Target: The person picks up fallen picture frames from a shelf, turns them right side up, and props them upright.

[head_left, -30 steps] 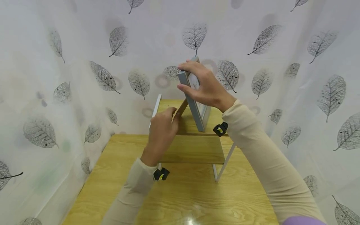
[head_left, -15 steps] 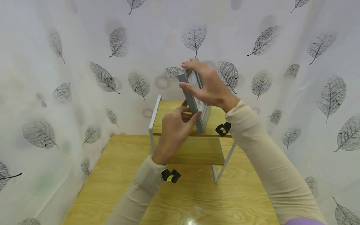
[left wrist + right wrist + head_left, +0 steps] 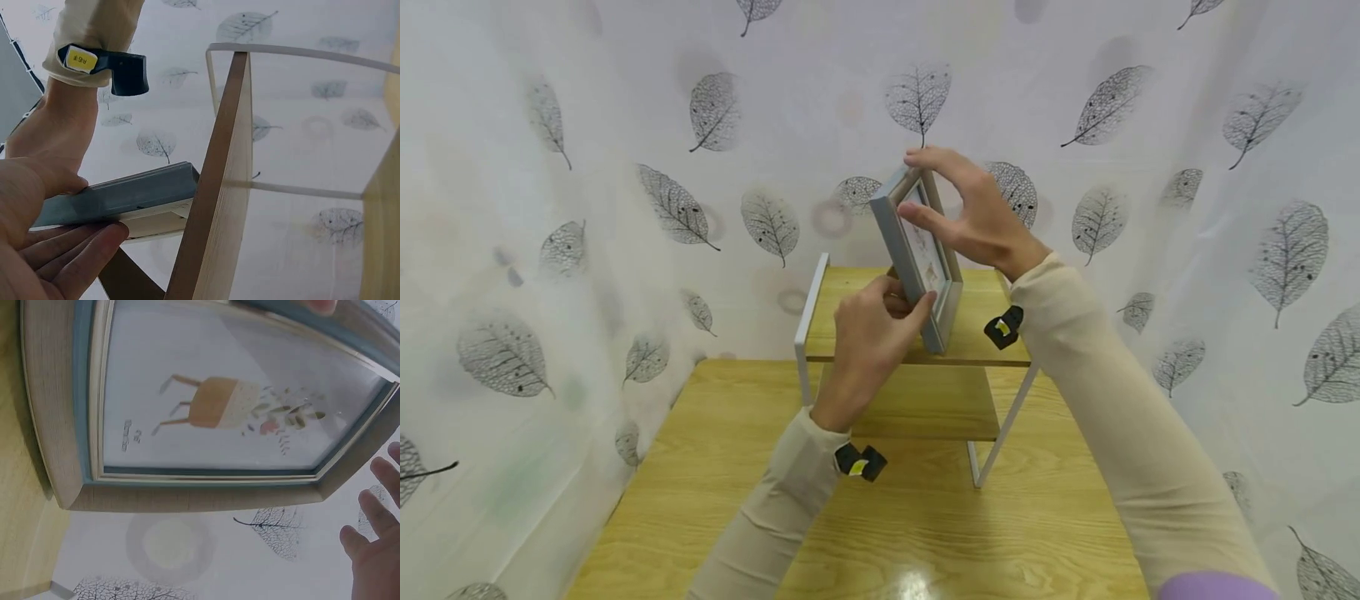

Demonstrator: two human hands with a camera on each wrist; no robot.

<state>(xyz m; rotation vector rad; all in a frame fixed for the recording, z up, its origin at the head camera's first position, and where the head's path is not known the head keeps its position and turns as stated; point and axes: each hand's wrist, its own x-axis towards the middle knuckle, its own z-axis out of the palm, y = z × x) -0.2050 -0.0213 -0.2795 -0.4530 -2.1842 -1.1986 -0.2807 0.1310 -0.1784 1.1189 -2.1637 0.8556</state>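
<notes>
A picture frame (image 3: 901, 246) with a grey-blue edge stands turned sideways and leaning on the top board of a small wooden shelf (image 3: 981, 304). Its front, in the right wrist view, shows a print (image 3: 215, 403) of a tan pot-like shape on legs with leaves. My left hand (image 3: 872, 342) pinches the frame's near side low down, thumb on the front, fingers behind. Behind the frame, a dark support leg (image 3: 128, 275) slants away in the left wrist view. My right hand (image 3: 981, 217) is at the top corner with fingers spread and extended, thumb before the glass.
The two-tier shelf has white metal side frames (image 3: 812, 308) and a lower board (image 3: 925, 400). It stands on a wooden table (image 3: 895, 525) in front of a leaf-patterned curtain (image 3: 715, 200). Both wrists wear black bands.
My left hand has left the support leg behind the frame and taken the frame's near side. The right hand has loosened and shifted right, and more of the frame's front shows.
</notes>
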